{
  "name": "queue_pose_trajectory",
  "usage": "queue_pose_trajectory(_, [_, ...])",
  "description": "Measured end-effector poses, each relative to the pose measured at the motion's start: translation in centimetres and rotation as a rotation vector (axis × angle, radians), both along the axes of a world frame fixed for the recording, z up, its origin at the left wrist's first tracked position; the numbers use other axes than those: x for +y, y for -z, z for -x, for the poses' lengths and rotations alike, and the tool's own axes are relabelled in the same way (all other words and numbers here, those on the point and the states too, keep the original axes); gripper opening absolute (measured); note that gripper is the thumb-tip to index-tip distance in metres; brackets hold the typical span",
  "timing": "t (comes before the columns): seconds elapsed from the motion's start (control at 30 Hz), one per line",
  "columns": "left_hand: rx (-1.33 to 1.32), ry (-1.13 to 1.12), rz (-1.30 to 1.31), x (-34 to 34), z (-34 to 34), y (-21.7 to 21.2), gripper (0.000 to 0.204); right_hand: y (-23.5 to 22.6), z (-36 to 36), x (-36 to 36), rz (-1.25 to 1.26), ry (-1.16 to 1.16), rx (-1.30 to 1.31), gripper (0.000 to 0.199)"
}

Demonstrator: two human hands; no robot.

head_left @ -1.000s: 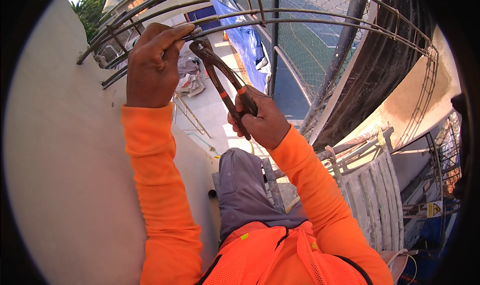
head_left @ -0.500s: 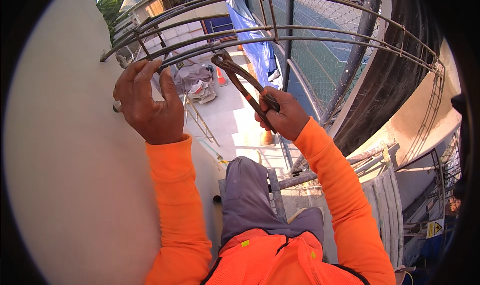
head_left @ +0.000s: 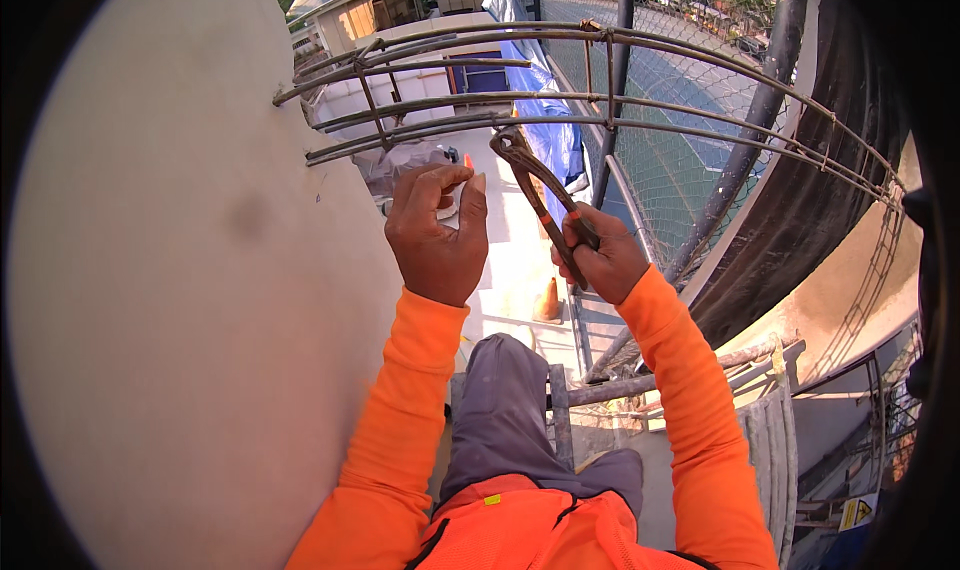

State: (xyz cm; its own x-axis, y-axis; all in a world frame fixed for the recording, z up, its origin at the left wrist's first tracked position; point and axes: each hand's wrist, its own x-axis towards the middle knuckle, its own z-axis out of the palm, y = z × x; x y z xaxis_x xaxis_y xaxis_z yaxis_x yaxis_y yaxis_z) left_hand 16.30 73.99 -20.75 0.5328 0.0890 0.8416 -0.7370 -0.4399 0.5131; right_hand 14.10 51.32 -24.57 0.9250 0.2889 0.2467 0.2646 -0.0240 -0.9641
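Note:
My right hand (head_left: pixel 606 255) is wrapped round the handles of dark end-cutting pincers (head_left: pixel 514 146) with reddish bands. Their jaws point up, touching or just below the lowest bar of a curved cage of steel bars (head_left: pixel 610 123). Thumb and forefinger of my left hand (head_left: pixel 436 232) come together in a pinch below the same bar, left of the pincers. Whether a thin wire lies between those fingertips is too small to tell. Short upright links join the cage's bars, whose left ends stop at the pale wall.
A smooth pale wall (head_left: pixel 200 270) rises close on my left. Right stand a chain-link fence (head_left: pixel 670 180), a dark curved panel (head_left: pixel 815 160) and a scaffold pipe (head_left: pixel 610 388). Below lie a blue tarp (head_left: pixel 545 120), an orange cone (head_left: pixel 547 300) and a light floor.
My left hand has moved right, away from the bar ends by the wall toward the pincers. The view has shifted left, and the pincers stay at the lowest bar.

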Motion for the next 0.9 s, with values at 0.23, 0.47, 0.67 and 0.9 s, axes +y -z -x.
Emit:
queue_pose_trajectory(0.23, [0.534, 1.164, 0.784, -2.4, -1.7, -1.6, 0.047, 0.5, -0.4, -0.2, -0.001, 0.002, 0.012, 0.013])
queue_pose_trajectory(0.47, [-0.497, -0.429, -0.199, -1.5, -1.5, -1.5, 0.04, 0.9, -0.4, 0.1, -0.026, 0.022, 0.0, 0.012])
queue_pose_trajectory(0.67, [-0.526, -0.555, -0.448, -0.8, -2.8, -2.9, 0.023, 0.9, -0.3, 0.1, -0.004, 0.026, -0.046, 0.013])
queue_pose_trajectory(0.9, [-0.53, -0.628, -0.63, -0.1, -3.0, -5.1, 0.013, 0.9, -0.4, 0.1, 0.038, 0.037, -0.077, 0.015])
